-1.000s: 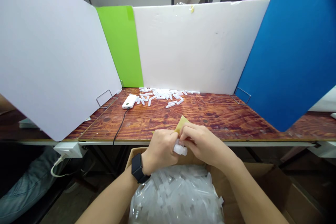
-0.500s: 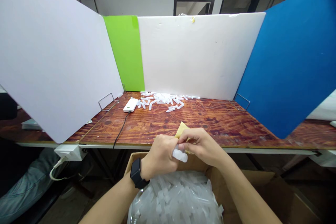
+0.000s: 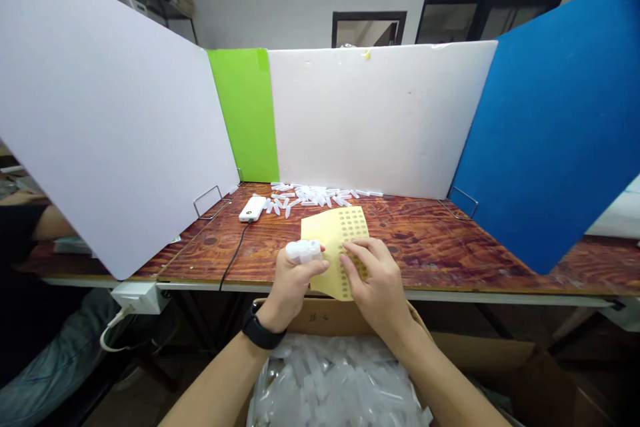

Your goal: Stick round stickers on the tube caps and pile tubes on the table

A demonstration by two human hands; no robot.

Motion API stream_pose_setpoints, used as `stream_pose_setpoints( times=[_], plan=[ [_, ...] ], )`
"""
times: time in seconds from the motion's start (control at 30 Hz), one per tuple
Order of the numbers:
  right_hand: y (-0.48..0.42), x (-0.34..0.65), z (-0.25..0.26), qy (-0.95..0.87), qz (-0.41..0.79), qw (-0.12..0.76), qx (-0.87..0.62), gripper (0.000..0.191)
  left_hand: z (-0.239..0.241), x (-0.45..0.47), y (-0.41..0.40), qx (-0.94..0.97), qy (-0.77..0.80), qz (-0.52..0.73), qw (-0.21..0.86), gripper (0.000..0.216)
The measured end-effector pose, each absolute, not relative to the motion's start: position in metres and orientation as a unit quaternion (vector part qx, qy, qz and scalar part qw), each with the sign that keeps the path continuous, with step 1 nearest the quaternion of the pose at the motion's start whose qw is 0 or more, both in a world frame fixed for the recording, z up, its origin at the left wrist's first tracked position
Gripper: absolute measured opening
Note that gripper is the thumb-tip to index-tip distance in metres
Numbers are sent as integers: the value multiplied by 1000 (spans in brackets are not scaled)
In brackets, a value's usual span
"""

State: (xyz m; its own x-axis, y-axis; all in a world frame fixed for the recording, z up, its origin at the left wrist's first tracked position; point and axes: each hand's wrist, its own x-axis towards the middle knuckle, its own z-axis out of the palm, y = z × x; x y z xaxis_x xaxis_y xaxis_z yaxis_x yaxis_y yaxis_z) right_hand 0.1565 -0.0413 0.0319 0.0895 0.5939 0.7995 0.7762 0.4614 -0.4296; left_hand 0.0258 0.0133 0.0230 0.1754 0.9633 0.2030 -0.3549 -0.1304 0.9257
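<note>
My left hand [image 3: 293,287] curls shut around a frosted white plastic vial [image 3: 303,251]; my right hand [image 3: 374,280] lies open on a yellow dotted label sheet [image 3: 340,243]. At 12 o'clock, loose white vials [image 3: 315,195] on a varnished wood table [image 3: 425,240]; at 6 o'clock, a cardboard box [image 3: 320,320] of bagged vials [image 3: 330,380].

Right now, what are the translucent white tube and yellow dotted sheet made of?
The translucent white tube looks like matte moulded plastic, milky, passing light. The yellow dotted sheet looks like matte paper, thin and slightly curling, possibly coated.
</note>
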Motion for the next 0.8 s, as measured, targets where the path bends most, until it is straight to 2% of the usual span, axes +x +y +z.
stream_pose_setpoints(
  times=[0.17,0.4,0.57,0.8],
  plan=[
    [-37,155,28,-656,-88,530,-530,17,24,27,6,440,259,561,652,26],
    [-33,158,26,-636,-31,560,-530,15,24,27,8,406,233,524,712,24],
    [-33,158,29,-612,10,580,-538,11,27,28,4,405,226,522,716,25],
    [-35,160,34,-581,127,593,-543,4,25,28,3,439,231,520,695,23]
  ],
)
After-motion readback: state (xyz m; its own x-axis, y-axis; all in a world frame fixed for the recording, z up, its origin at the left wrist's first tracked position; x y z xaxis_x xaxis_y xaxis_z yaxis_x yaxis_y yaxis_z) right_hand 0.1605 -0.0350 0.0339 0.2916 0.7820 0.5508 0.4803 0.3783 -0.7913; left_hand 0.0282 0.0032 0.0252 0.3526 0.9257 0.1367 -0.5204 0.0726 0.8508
